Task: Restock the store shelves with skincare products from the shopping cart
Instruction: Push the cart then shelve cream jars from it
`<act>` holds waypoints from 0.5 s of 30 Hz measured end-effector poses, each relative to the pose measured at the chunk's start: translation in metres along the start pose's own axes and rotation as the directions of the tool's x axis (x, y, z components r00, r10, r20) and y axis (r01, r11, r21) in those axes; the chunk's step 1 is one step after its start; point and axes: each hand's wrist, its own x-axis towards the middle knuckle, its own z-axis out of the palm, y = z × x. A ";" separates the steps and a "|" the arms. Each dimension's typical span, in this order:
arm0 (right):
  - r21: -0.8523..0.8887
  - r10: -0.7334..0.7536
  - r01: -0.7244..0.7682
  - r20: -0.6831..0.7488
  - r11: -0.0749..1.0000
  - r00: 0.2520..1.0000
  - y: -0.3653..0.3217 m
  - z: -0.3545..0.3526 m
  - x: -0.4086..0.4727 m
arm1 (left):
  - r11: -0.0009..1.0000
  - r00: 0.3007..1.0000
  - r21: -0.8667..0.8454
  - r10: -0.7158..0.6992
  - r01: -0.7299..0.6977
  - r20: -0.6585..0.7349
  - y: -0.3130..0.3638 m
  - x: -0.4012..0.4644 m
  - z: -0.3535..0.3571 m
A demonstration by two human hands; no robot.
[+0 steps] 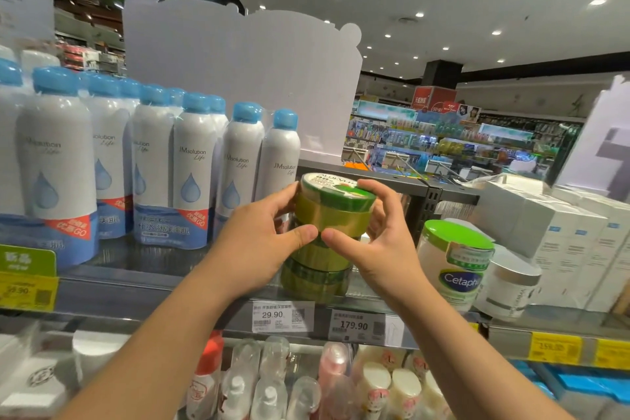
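A green aloe gel jar (335, 204) with a white and green lid sits on top of a stack of like green jars (315, 276) on the upper shelf (163, 286). My left hand (262, 242) curls round the top jar from the left, thumb on the front. My right hand (378, 242) grips it from the right, its thumb meeting the left thumb at the front. The shopping cart is out of view.
White spray bottles with blue caps (191, 167) fill the shelf to the left. A green-lidded Cetaphil tub (453, 262), a white jar (511, 286) and white boxes (579, 242) stand to the right. Price tags (283, 315) line the edge; more bottles (272, 382) stand on the shelf below.
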 end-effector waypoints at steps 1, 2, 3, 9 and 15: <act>0.006 0.001 -0.001 0.005 1.000 1.000 0.001 0.000 0.000 | 1.000 1.000 -0.006 -0.001 0.001 0.000 -0.001 0.000 0.000; 0.007 0.001 -0.001 0.011 1.000 1.000 0.001 0.001 -0.001 | 1.000 1.000 -0.015 -0.004 0.004 0.000 -0.002 0.000 0.001; 0.005 0.001 -0.001 0.016 1.000 1.000 0.002 0.001 -0.001 | 1.000 1.000 -0.029 -0.011 0.011 0.000 -0.004 0.000 0.002; 0.016 0.049 -0.049 0.010 0.999 0.999 0.006 0.005 -0.008 | 0.983 0.999 -0.178 -0.033 0.032 -0.004 -0.012 -0.005 0.010; 0.062 0.092 -0.091 -0.014 0.994 0.996 0.014 0.007 -0.015 | 0.964 0.997 -0.257 -0.072 0.066 -0.012 -0.013 -0.010 0.018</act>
